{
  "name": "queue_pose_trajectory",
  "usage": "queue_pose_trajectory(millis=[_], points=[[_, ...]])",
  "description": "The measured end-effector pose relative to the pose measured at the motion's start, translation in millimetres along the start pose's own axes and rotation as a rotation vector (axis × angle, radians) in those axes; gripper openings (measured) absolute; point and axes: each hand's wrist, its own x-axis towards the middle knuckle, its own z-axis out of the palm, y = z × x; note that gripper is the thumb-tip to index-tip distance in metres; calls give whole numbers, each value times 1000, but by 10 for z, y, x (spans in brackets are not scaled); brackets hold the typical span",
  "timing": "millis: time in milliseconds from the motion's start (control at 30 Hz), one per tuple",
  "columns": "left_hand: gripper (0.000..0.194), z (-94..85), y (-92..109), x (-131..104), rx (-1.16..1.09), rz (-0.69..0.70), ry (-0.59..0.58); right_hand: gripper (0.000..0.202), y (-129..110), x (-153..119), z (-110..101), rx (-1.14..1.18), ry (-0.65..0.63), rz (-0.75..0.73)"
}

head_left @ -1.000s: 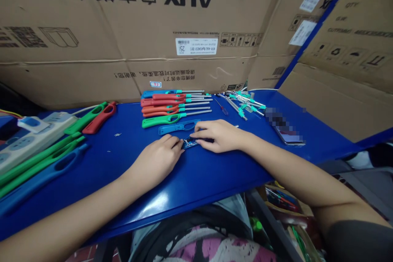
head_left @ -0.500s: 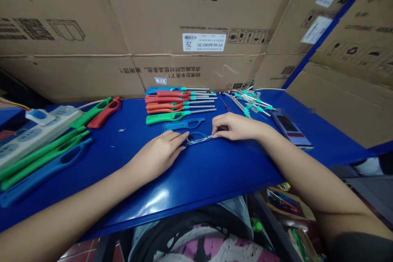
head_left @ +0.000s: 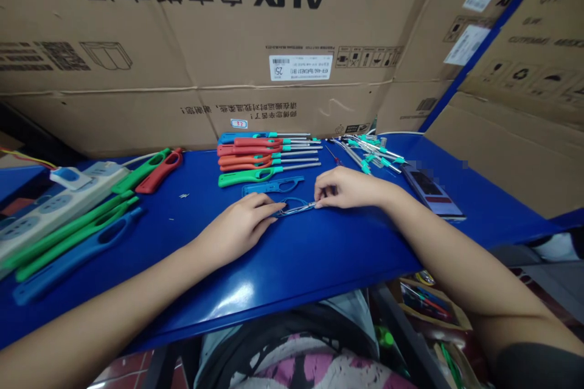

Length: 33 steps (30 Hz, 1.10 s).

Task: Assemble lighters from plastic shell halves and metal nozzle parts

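Observation:
Low over the blue table, a blue lighter handle half [head_left: 296, 201] with thin wires in it spans the gap between my hands. My left hand [head_left: 246, 219] closes thumb and fingers around its left end, hiding that part. At the other end, my right hand [head_left: 347, 188] pinches the narrow tip, where the wires run. Just behind lies another blue handle half [head_left: 276, 185], touched by neither hand. Farther back is a row of lighters with metal tubes, among them a green lighter [head_left: 246, 177].
Metal lighter tubes with teal collars [head_left: 371, 152] lie in a pile at the back right, near a phone-like dark object [head_left: 431, 189]. A white power strip [head_left: 50, 209] and loose green handle shells [head_left: 75, 234] are at left. Cardboard [head_left: 191, 61] walls the table's back.
My left fingers have settled over the handle's left end, covering a dark part that showed before. The right hand stays pinched at the tip. The view has shifted slightly.

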Motion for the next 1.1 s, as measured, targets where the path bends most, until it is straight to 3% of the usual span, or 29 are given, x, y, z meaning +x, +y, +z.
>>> queue_pose_trajectory(millis=[133, 333, 633, 900, 1100], points=[[33, -6, 32, 2, -14, -12, -26, 28, -60, -3, 36, 9, 67, -76], [24, -17, 59, 9, -15, -39, -22, 14, -177, 74, 175, -30, 55, -153], [21, -17, 41, 10, -32, -56, -29, 5, -115, 81, 204, 41, 64, -187], [18, 8, 5, 5, -65, -35, -3, 11, -181, 43, 199, 33, 48, -243], [20, 18, 21, 4, -68, 0, 25, 12, -202, 114, 308, -9, 144, -196]])
